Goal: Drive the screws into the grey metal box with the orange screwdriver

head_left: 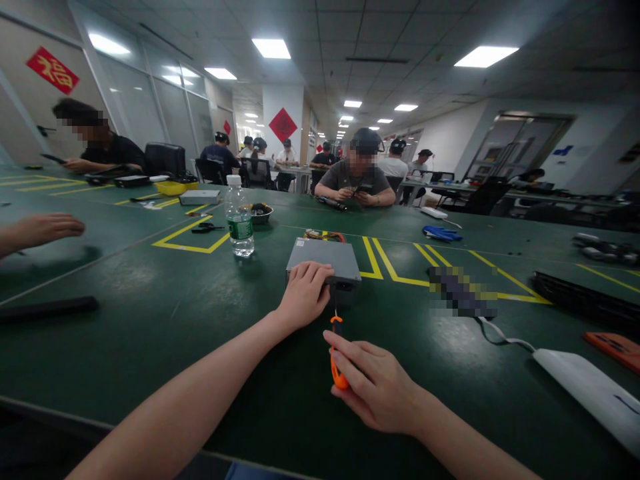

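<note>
A grey metal box (325,259), like a power supply unit, lies on the green table (165,313) in front of me. My left hand (304,293) rests on its near left corner, fingers curled over the top edge. My right hand (373,383) is closed round an orange-handled screwdriver (336,353), whose thin shaft points up at the near face of the box. Coloured wires (325,235) show behind the box.
A water bottle (240,217) stands left of the box. A white power strip (590,393) with a cable, an orange object (615,347) and black units (585,297) lie at right. Another person's hand (43,230) reaches in at left. Several people sit across the table.
</note>
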Motion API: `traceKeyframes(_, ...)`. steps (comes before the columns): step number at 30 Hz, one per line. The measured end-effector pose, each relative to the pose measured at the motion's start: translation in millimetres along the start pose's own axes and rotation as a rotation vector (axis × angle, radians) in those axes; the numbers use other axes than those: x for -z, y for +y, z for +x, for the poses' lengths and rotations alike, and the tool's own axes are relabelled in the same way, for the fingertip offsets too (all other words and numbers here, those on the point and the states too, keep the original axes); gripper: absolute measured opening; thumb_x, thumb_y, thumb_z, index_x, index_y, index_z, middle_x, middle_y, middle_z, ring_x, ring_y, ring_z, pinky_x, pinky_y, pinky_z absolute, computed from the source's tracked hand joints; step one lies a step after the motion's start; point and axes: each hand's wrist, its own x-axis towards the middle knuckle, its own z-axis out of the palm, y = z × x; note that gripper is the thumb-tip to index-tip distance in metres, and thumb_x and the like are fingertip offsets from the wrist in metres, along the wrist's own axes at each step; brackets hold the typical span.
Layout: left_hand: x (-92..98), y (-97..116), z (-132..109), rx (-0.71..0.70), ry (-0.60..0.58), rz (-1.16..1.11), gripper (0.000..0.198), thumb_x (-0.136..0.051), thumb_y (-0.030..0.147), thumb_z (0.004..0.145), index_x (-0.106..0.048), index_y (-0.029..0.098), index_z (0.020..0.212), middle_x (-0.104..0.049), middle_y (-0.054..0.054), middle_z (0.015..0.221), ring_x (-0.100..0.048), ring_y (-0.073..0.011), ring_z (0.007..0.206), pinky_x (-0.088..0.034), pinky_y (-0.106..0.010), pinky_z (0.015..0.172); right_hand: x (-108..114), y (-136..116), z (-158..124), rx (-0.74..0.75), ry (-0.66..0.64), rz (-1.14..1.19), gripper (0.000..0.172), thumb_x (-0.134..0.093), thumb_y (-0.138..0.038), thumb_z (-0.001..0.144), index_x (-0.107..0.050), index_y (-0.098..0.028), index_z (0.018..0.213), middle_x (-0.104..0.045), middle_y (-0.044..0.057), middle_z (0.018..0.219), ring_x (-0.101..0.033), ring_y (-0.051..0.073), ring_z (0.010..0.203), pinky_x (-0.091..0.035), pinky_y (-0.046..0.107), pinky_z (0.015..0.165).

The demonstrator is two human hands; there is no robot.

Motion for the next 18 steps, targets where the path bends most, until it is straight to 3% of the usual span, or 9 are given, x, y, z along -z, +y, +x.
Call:
traceKeyframes(7, 0.0, 1, 0, 0.003, -0.001, 0.011, 0.026, -0.048, 0.017, 0.08, -0.052, 0.021, 0.106, -0.055, -0.004, 0.115, -0.043, -0.0219, 0.107, -0.035, -0.038, 0.09, 2, -1, 0, -0.073, -0.043, 0.065, 0.035, -0.039, -0.027, 0.089, -0.04, -0.007, 0.118, -0.055, 0.022, 0.114, -0.055, 0.022, 0.105, -0.051, 0.032, 0.08)
traceKeyframes(11, -0.9, 0, 0, -0.002, 0.003, 0.014, 0.026, -0.049, 0.017, 0.08, -0.052, 0.021, 0.105, -0.055, -0.004, 0.114, -0.043, -0.0219, 0.107, -0.036, -0.037, 0.089, 5, -2, 5, -0.037, -0.039, 0.001, 0.027, -0.038, -0.022, 0.09, -0.048, -0.013, 0.114, -0.056, 0.02, 0.112, -0.058, 0.021, 0.099, -0.052, 0.032, 0.075)
traceKeyframes(18, -1.9, -1, 0, -0.001, 0.009, 0.012, 0.027, -0.049, 0.017, 0.08, -0.052, 0.021, 0.106, -0.055, -0.005, 0.114, -0.044, -0.0218, 0.108, -0.035, -0.038, 0.091, -5, 1, -3, 0.0, 0.068, -0.018, 0.019, -0.052, -0.022, 0.085, -0.048, -0.01, 0.1, -0.06, 0.02, 0.105, -0.061, 0.018, 0.091, -0.052, 0.029, 0.073)
